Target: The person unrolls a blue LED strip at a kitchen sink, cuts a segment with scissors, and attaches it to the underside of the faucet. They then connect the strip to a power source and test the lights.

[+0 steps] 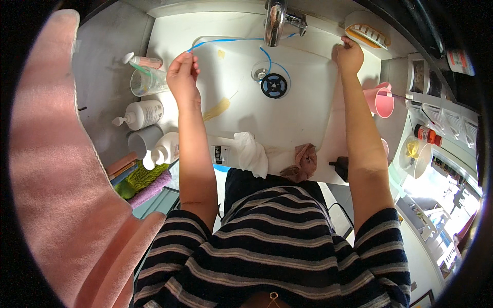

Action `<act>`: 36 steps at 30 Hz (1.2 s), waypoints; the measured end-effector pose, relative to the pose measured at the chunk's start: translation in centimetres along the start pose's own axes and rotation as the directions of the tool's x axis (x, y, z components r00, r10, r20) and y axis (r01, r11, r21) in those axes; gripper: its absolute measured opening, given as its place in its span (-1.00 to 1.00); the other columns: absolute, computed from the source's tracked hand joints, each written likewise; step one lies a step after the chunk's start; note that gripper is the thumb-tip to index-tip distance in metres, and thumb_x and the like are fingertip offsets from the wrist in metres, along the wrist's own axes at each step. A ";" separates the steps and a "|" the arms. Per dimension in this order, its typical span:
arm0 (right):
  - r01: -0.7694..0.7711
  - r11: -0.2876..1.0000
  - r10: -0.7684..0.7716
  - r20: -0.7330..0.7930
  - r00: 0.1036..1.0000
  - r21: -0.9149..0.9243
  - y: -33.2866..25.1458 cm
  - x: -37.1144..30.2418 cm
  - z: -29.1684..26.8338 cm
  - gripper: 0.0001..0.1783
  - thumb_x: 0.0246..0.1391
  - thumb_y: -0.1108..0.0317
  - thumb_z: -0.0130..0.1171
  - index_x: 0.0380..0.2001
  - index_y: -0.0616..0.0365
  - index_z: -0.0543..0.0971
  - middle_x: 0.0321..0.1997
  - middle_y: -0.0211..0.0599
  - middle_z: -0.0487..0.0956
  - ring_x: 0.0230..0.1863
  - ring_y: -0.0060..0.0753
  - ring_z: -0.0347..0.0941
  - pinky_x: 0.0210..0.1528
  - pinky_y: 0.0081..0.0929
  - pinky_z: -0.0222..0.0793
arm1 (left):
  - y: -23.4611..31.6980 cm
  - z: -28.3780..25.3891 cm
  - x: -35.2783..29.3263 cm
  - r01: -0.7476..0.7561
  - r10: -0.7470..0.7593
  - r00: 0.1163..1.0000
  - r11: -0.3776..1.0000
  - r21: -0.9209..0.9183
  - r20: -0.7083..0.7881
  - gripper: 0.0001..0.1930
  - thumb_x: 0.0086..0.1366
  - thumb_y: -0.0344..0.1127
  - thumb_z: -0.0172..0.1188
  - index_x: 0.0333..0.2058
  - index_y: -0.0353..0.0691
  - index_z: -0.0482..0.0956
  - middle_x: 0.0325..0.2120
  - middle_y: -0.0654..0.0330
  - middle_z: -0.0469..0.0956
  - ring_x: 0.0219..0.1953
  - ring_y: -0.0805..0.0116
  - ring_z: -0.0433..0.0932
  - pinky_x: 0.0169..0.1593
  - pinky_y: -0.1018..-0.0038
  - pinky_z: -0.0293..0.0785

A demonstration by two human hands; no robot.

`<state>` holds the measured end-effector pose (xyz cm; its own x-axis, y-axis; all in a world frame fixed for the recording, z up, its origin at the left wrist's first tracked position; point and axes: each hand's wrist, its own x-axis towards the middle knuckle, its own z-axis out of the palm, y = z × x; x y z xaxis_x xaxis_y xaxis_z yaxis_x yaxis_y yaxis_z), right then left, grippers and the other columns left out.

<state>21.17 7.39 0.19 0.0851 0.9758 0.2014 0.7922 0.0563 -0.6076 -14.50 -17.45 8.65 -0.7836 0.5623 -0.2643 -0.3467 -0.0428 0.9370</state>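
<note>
My left hand [184, 72] is closed in a pinch on a thin blue strip [226, 40] over the left rim of the white sink [303, 123]. From the fingers the strip runs right, passing behind the chrome faucet [275, 23], and shows again beside its side valve. Down in the basin lies a round black spool [273, 85], with blue showing through its openings. A loose blue length curls beside it, over the drain [260, 72]. My right hand [349, 57] is closed at the back right rim, close to the soap dish [367, 36]; what its fingers hold is hidden.
Left of the basin stand a clear cup [146, 80], a white pump bottle [145, 114] and a grey cup [145, 142]. A pink mug [380, 100] is on the right. Along the front edge lie a white cloth [250, 154] and a brownish-pink cloth [302, 162]. A pink towel [56, 154] hangs far left.
</note>
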 end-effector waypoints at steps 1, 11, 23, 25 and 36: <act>0.007 1.000 -0.007 0.001 1.000 -0.011 0.0 0.0 -0.1 -0.61 -0.14 0.32 0.30 -0.15 0.06 0.75 -0.33 -0.19 0.70 -0.32 -0.18 0.63 -0.15 -0.31 0.53 | -0.6 0.2 0.1 -0.058 0.060 0.998 0.989 0.135 -0.012 -0.83 0.38 -0.39 0.24 -0.14 -0.36 0.66 -0.43 0.27 0.63 -0.47 0.59 0.48 -0.38 0.66 0.42; 0.101 0.994 -0.100 -0.016 0.995 0.046 -4.4 -4.6 -2.7 -0.56 -0.06 0.41 0.25 -0.02 0.19 0.66 -0.02 -0.02 0.66 -0.01 -0.03 0.59 0.05 -0.26 0.47 | -0.9 -1.3 -3.2 -0.297 0.242 0.951 0.548 0.782 0.191 -0.56 0.38 -0.41 0.14 0.19 -0.45 0.48 -0.47 0.16 0.60 -0.46 0.42 0.51 -0.27 0.50 0.47; -0.109 0.992 0.128 0.411 0.903 -0.068 -2.1 -15.7 6.0 -0.54 0.01 0.19 0.34 0.00 0.11 0.65 -0.05 -0.15 0.68 -0.02 -0.06 0.61 0.00 -0.17 0.53 | -0.7 -2.0 -4.8 -0.443 0.288 0.896 0.608 0.659 0.338 -0.62 0.29 -0.50 0.16 0.10 -0.35 0.54 -0.36 0.14 0.59 -0.37 0.32 0.57 -0.20 0.45 0.53; -0.046 0.982 0.112 0.367 0.924 -0.184 -2.6 -16.3 7.3 -0.51 -0.05 0.15 0.42 -0.05 0.14 0.65 -0.05 -0.16 0.67 -0.01 -0.05 0.60 -0.01 -0.18 0.55 | -1.5 -2.1 -4.9 -0.472 0.221 0.874 0.602 0.644 0.433 -0.73 0.28 -0.48 0.18 -0.05 -0.28 0.63 -0.33 0.10 0.62 -0.33 0.25 0.60 -0.18 0.42 0.54; 0.036 0.945 0.191 0.641 0.744 -0.324 -6.7 -20.6 8.9 -0.50 -0.28 0.07 0.56 -0.29 0.14 0.66 -0.15 -0.15 0.69 -0.10 -0.08 0.63 -0.11 -0.19 0.57 | -10.8 1.9 -4.5 -0.581 -0.548 0.642 0.109 0.807 0.536 -0.54 0.20 -0.11 0.33 0.03 -0.21 0.63 0.00 0.01 0.63 0.06 0.02 0.58 0.11 0.19 0.49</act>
<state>8.75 -11.27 -6.70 -0.1726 0.8717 -0.4586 0.9478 0.0203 -0.3182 -6.19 -17.94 0.15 -0.0371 0.8274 -0.5604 0.8331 0.3353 0.4399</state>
